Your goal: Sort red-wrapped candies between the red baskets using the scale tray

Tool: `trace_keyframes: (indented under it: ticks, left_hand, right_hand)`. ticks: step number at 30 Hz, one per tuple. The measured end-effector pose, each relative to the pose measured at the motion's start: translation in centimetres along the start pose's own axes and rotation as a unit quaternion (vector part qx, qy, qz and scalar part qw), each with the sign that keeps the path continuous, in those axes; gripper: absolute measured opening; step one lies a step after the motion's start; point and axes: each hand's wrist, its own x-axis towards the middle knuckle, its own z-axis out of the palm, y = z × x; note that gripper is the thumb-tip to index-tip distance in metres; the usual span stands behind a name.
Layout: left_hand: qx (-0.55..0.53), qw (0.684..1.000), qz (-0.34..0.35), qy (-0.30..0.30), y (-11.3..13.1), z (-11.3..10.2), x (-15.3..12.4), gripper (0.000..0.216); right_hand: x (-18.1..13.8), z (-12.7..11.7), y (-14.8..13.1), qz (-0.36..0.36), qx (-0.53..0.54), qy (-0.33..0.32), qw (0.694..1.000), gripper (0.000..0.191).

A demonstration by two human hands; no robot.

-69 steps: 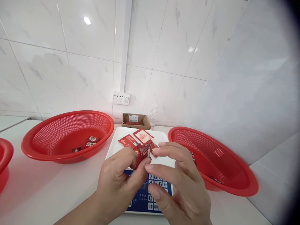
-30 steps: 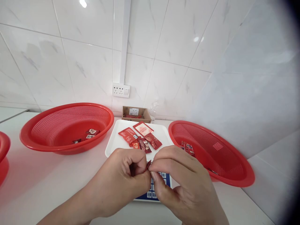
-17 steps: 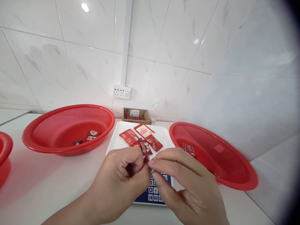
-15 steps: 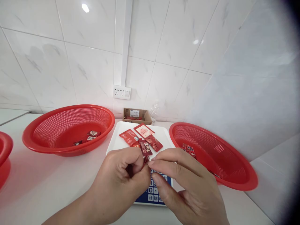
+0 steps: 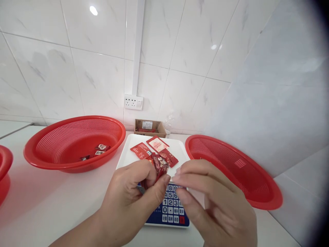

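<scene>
My left hand (image 5: 131,202) is closed round a small red packet (image 5: 159,169), pinched between thumb and fingers above the scale's blue keypad (image 5: 171,209). Just right of it, my right hand (image 5: 218,206) is blurred, its fingers stretched toward the packet and slightly apart from it. Several red packets (image 5: 144,150) lie on the scale's white tray (image 5: 128,151) beyond my hands.
A red mesh basket (image 5: 72,142) with a few packets stands at the left, another red basket (image 5: 236,171) at the right, and a third basket's rim (image 5: 3,164) at the far left. A small cardboard box (image 5: 150,127) sits by the tiled wall under a socket (image 5: 133,102).
My right hand has drawn a little away from the packet to the right, leaving it in my left hand. More of the keypad shows.
</scene>
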Motion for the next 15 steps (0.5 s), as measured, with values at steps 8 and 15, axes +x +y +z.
trace_keyframes:
  ticks: [8,15]
  left_hand:
    - [-0.177,0.983,-0.021,-0.032,-0.6,0.1,-0.4,0.029]
    - [-0.232,0.972,-0.029,-0.011,-1.1,0.5,-0.1,0.022]
  right_hand:
    - [0.4,0.1,2.1,0.161,0.068,0.024,0.984,0.024]
    - [0.5,0.3,1.3,0.227,0.166,0.011,0.959,0.021]
